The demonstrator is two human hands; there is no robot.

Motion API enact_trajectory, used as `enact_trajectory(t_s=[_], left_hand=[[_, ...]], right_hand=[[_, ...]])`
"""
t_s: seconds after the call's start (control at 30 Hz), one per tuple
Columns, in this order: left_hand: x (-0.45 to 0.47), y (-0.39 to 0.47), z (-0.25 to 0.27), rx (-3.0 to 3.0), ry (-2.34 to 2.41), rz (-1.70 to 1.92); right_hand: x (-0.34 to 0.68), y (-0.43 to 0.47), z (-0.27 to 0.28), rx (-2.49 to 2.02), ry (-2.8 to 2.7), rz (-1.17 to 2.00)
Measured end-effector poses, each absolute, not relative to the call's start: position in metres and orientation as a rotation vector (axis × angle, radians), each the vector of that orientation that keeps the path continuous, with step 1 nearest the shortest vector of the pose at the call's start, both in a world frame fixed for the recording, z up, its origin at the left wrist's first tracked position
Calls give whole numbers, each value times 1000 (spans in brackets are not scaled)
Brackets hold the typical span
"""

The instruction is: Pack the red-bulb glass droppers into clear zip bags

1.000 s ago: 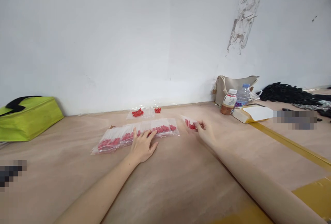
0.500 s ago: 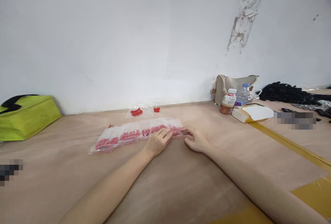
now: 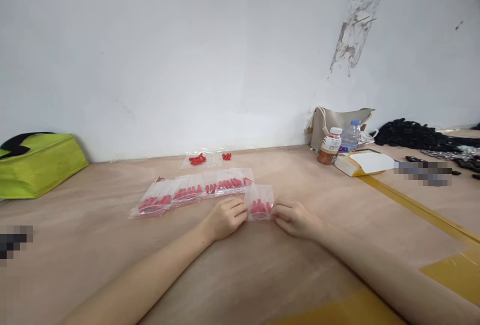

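A small clear plastic bag (image 3: pixel 259 202) with several red pieces in it lies between my two hands. My left hand (image 3: pixel 228 217) pinches its left edge, fingers closed. On the opposite edge, my right hand (image 3: pixel 293 217) grips the bag with fingers curled together. Just beyond, a row of similar clear bags (image 3: pixel 187 192) holding red pieces lies side by side, partly overlapping, stretching to the left. Farther back near the wall are loose-looking red pieces (image 3: pixel 197 159) on clear plastic, and a small red cluster (image 3: pixel 227 156) beside them.
At the left stands a lime-green bag (image 3: pixel 41 165) with a black handle. Toward the right are a brown drink bottle (image 3: pixel 330 146), a clear bottle (image 3: pixel 350 137), a beige bag (image 3: pixel 318 125), an open box (image 3: pixel 363 163) and a black heap (image 3: pixel 412 135). Yellow tape (image 3: pixel 412 205) crosses the brown-covered table.
Both hands have drawn the bag at the right end of the row toward me, away from the others. The rest of the row stays in place.
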State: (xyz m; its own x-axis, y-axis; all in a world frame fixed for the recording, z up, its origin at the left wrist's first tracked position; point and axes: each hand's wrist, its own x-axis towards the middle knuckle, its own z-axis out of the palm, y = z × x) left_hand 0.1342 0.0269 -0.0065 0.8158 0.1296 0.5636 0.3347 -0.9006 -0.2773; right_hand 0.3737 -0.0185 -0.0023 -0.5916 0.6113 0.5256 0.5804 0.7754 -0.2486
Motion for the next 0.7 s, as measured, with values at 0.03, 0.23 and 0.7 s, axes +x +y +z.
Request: enact_trajectory(t_s=[0.03,0.23,0.7], left_hand=[[128,21,-6,-2645,-345,-781],[104,-5,-3,-2694,-420,-842],[110,-5,-8,-2798,-474,-908]], right_hand=[[371,-23,1,-890,-2373,145],[342,-34,14,-1002,-2380,265],[330,-28,-8,-1097,-2111,429]])
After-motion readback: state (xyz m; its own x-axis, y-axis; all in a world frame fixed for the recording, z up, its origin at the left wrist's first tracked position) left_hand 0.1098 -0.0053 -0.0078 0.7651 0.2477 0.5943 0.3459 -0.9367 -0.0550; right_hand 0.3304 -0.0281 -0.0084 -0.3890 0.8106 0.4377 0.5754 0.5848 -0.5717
